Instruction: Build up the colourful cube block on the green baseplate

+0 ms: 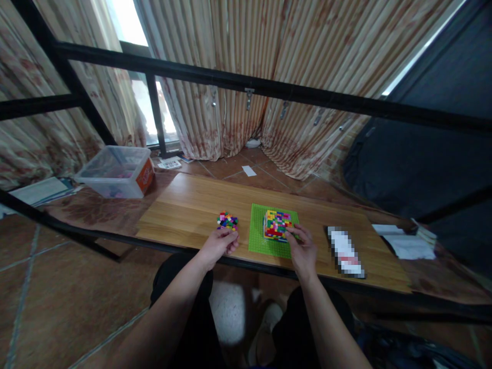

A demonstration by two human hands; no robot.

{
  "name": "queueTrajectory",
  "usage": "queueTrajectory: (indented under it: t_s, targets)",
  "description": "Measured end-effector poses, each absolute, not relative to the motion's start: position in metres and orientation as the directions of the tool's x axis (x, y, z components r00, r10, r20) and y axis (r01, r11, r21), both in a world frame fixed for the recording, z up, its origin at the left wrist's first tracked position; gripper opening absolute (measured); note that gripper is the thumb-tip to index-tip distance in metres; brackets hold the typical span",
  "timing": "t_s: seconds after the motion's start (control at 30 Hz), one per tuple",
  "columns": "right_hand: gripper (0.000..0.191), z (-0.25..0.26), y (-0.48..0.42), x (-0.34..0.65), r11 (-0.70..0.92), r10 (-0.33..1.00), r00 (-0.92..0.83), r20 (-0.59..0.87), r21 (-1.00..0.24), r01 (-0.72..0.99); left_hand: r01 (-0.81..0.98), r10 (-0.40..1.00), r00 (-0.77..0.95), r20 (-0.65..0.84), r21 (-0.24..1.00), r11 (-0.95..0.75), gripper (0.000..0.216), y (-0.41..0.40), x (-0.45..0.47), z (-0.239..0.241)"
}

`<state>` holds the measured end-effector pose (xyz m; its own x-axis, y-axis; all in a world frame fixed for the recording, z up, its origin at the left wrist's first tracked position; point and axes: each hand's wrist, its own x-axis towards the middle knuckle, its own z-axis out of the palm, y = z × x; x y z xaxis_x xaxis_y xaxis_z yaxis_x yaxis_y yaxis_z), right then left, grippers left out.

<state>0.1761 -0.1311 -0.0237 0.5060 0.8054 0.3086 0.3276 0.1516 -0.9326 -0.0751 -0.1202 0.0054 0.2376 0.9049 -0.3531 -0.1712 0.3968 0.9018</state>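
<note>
The multicolored toy-brick block (275,225) sits on the green studded baseplate (257,242), which lies on the wooden tabletop (180,205). The right hand (303,250) is at the block's right near corner, thumb and fingertips bent in against it; the block lies just to the left of those fingertips, and whether they pinch a single brick cannot be told. The left hand (219,245), its fingers curled, is just on the near side of the pile of loose bricks (227,221), left of the baseplate; whether it grasps one is too small to tell.
</note>
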Motion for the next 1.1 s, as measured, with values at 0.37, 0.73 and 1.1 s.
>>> queueTrajectory:
  t_s: [0.37, 0.73, 1.1]
  targets:
    - [0.02, -0.035, -0.122, 0.171, 0.218, 0.781, 0.594, 0.192, -0.976, 0.028, -0.152, 0.906, 0.232, -0.354, 0.907, 0.393, 0.035, -0.12, -0.075, 0.005]
    - [0.017, -0.033, -0.121, 0.169, 0.213, 0.772, 0.614, 0.166, -0.977, -0.005, -0.13, 0.902, 0.235, -0.364, 0.907, 0.4, 0.035, -0.119, -0.074, 0.005]
    - [0.02, -0.034, -0.128, 0.172, 0.184, 0.756, 0.577, 0.308, -0.947, 0.264, -0.127, 0.907, 0.229, -0.354, 0.913, 0.388, 0.035, -0.12, -0.074, 0.005]
